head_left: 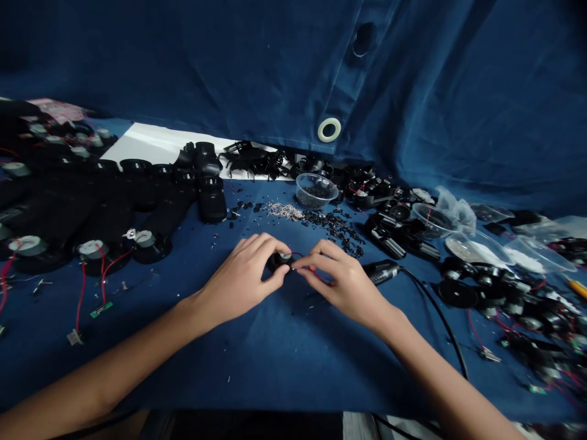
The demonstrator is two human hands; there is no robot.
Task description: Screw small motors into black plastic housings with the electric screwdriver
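Over the middle of the blue cloth, my left hand point(250, 272) grips a small round black housing with a pale motor point(285, 256) in it, between thumb and fingers. Facing it from the right, my right hand point(337, 275) pinches a thin wire point(312, 267) at the housing's edge; a bit of red shows between the fingers. The fingertips hide most of the joint. Just right of my right hand lies a black corded power tool point(383, 272). Beyond both hands are scattered small black plastic pieces point(337, 226) and a pile of tiny screws point(285, 211).
A clear bowl point(316, 190) of small dark parts stands behind the pile. Black fan bodies with motors and red wires point(92, 247) line the left. More black housings point(486, 281) and clear tubs point(435, 220) crowd the right. The tool's cable point(443, 311) curves toward the front edge. A blue curtain point(229, 67) hangs behind.
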